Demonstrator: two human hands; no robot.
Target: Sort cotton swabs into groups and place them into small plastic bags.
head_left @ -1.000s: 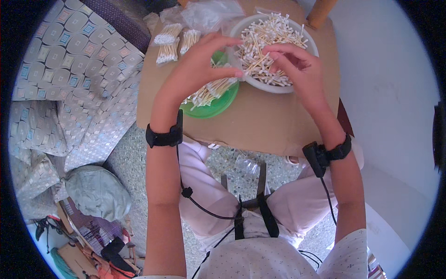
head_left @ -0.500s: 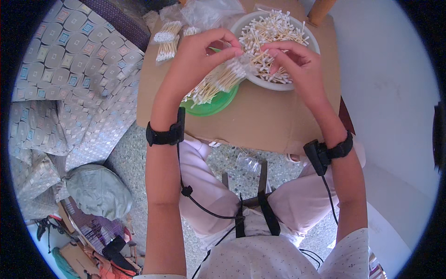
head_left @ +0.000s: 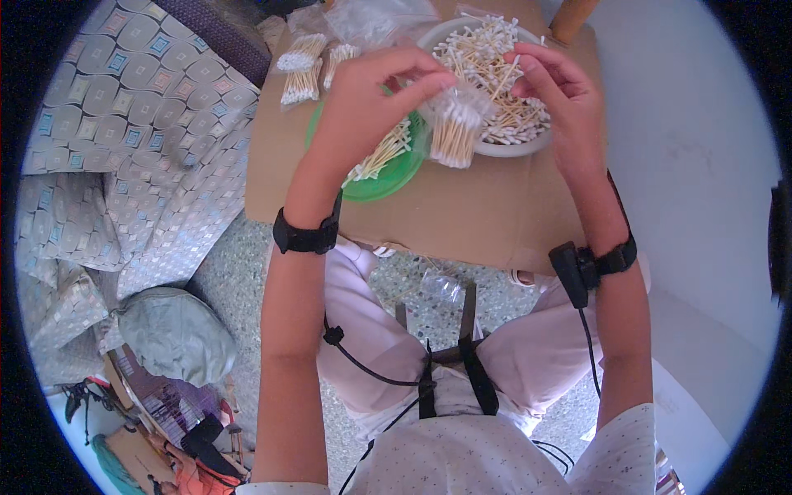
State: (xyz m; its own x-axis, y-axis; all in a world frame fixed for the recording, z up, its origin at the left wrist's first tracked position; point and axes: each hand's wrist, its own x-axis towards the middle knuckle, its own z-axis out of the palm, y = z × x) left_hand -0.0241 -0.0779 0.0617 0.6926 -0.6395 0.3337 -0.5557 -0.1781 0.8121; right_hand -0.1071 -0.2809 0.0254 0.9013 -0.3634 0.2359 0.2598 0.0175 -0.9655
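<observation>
My left hand is closed on the upper part of a clear plastic bag of cotton swabs. The swabs stand upright in a bundle inside it. Over the right side of a white bowl is my right hand, its thumb and fingers brought together. A cotton swab appears pinched at these fingertips, with loose swabs heaped in the bowl behind it. Beneath my left hand, a green round dish carries more loose cotton swabs. My left hand and forearm hide part of that dish.
Filled bags of cotton swabs lie at the table's far left, beside clear plastic bags. Brown cardboard covers the table. A white wall stands at the right, and patterned fabric hangs at the left.
The bag in my left hand has moved right, from above the green dish to the bowl's near-left edge, and now hangs more upright. My right hand has shifted right and slightly farther away.
</observation>
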